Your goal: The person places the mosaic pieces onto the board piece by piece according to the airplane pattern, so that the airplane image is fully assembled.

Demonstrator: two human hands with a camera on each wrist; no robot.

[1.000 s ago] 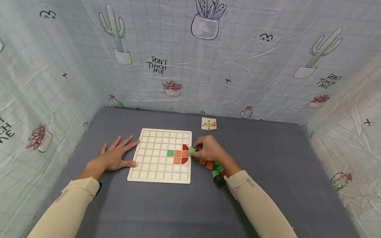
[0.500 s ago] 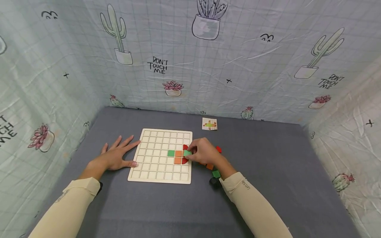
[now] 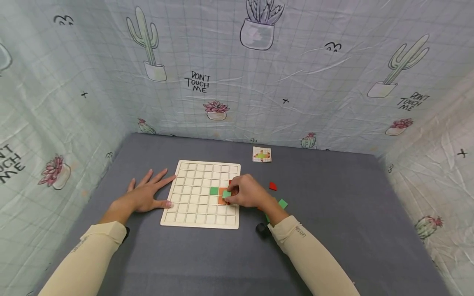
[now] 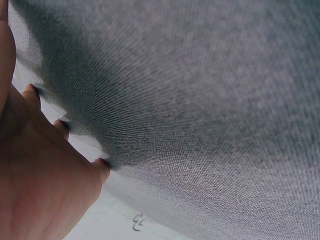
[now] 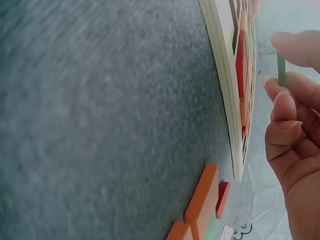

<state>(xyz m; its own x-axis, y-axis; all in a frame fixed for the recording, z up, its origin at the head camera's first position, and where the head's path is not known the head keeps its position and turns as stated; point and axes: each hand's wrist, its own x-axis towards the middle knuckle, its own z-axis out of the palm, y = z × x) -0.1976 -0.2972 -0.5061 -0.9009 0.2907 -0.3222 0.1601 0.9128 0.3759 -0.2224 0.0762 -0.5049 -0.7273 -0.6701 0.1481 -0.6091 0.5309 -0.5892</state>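
Observation:
In the head view, my right hand (image 3: pixel 249 191) pinches a green square tile (image 3: pixel 226 194) between thumb and fingers, over the right half of a pale wooden grid board (image 3: pixel 185 199). The right wrist view shows the tile (image 5: pixel 281 71) edge-on, held above the board (image 5: pixel 223 80). On the board lie another green tile (image 3: pixel 214 190), orange tiles (image 3: pixel 221 200) and red rounded pieces, partly covered by that hand. My left hand (image 3: pixel 148 194) is spread flat on the table, thumb and index fingertip at the board's left edge.
A small pattern card (image 3: pixel 261 154) lies behind the board. Right of it are a red piece (image 3: pixel 273 186) and a green tile (image 3: pixel 283 204). More loose tiles lie partly under my right forearm, beside a black object (image 3: pixel 262 230). Printed cloth walls surround the grey table (image 3: pixel 333 197).
My right hand has carried the green tile leftward from the board's right edge to over the orange tiles. A red piece and a green tile have come into sight behind it. My left hand stays put.

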